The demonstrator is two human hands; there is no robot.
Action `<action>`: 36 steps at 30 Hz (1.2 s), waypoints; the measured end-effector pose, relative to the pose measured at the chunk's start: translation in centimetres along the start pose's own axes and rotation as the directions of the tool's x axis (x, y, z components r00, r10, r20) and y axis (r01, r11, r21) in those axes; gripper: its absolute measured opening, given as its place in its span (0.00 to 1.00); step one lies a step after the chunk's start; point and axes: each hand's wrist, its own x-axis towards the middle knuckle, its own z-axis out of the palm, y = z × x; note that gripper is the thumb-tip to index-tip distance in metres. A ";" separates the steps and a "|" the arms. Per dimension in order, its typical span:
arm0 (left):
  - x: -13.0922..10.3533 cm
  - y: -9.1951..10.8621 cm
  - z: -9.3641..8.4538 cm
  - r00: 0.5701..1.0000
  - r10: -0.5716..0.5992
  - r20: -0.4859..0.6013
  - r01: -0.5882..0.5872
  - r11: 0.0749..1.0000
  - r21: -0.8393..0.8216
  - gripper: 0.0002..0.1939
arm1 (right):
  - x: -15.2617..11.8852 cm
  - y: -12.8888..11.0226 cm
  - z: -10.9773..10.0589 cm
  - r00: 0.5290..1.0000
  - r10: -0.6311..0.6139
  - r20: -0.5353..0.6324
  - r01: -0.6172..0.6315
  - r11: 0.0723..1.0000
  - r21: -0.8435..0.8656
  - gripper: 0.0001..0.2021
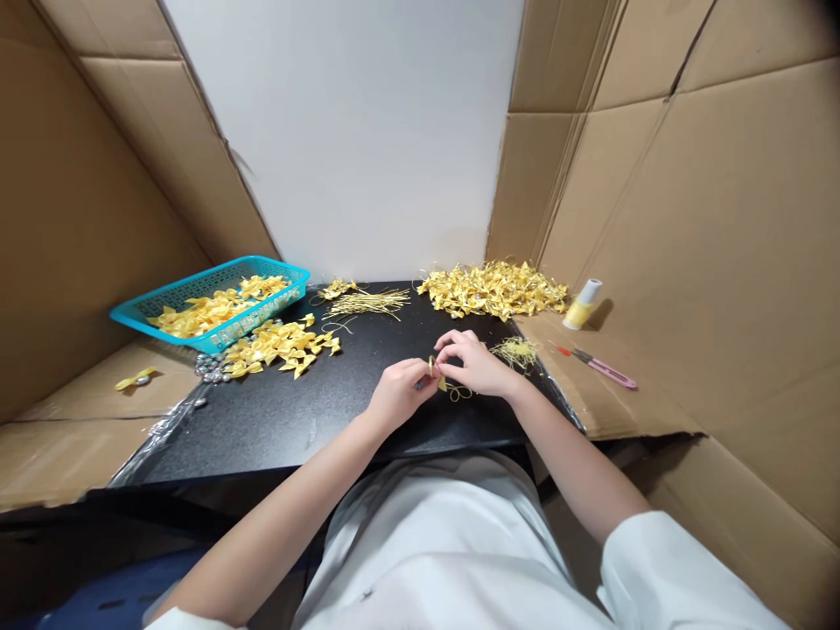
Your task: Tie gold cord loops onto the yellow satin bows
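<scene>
My left hand (402,391) pinches a small yellow ribbon bow (443,384) near the front of the black table; the fingers hide most of it. Right beside it, with fingertips meeting the left ones, my right hand (479,367) is closed on a thin yellow cord. That cord's loose loops (459,395) hang below the fingers. A pile of yellow bows (279,346) lies to the left, with silvery beads (211,368) at its edge. Straight yellow cord pieces (371,303) lie in a bundle farther back.
A blue basket (289,304) of bows stands at the back left. A larger bow heap (495,290) sits at the back right, near cord scraps (516,353), a thread spool (581,306) and a pink craft knife (610,371). Cardboard walls (735,219) enclose the sides.
</scene>
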 end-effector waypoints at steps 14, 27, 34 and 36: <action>0.0 -0.1 -0.4 0.985 -0.174 -0.012 0.172 0.980 -0.097 0.04 | 0.3 0.1 0.9 0.931 -0.100 -0.351 0.160 0.977 0.144 0.06; 0.3 0.0 -0.4 0.977 -0.210 -0.019 0.207 0.972 -0.114 0.04 | 0.2 0.3 1.1 0.957 0.034 -0.289 0.096 0.900 0.426 0.05; 0.4 0.0 -0.3 0.964 -0.263 -0.023 0.258 0.957 -0.135 0.04 | 0.9 -0.7 -0.2 0.958 0.162 -0.235 0.050 0.715 0.698 0.14; 0.3 -0.1 -0.2 0.961 -0.277 -0.016 0.272 0.952 -0.143 0.04 | 1.2 -1.0 -0.9 0.960 0.152 -0.237 0.073 0.678 0.731 0.16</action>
